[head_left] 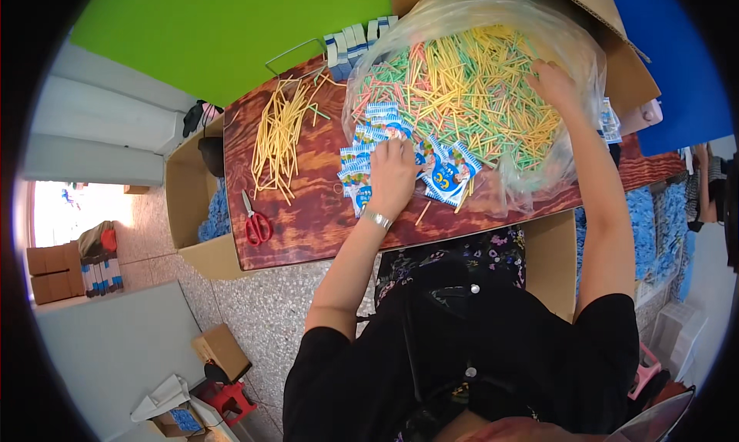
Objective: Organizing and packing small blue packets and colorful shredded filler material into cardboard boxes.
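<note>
Blue-and-white printed packets (pixel 446 179) lie in an overlapping pile at the near middle of the table. My left hand (pixel 392 179), with a metal watch at the wrist, rests on this pile; its fingers are bent and drawn together over a packet. A large clear plastic bag (pixel 517 192), wide at its mouth, holds a heap of thin coloured sticks (pixel 469 80) in yellow, green and pink. At the right side of the heap is my right hand (pixel 553 85), its fingers curled down against the sticks. What those fingertips hold is too small to make out.
Longer yellow sticks (pixel 279 134) lie loose on the table's left, near red-handled scissors (pixel 256 225). Small blue-and-white boxes (pixel 350 45) stand at the back beside a wire frame (pixel 292 55). A cardboard box (pixel 627 65) rises behind the bag. An open carton (pixel 188 203) adjoins the left edge.
</note>
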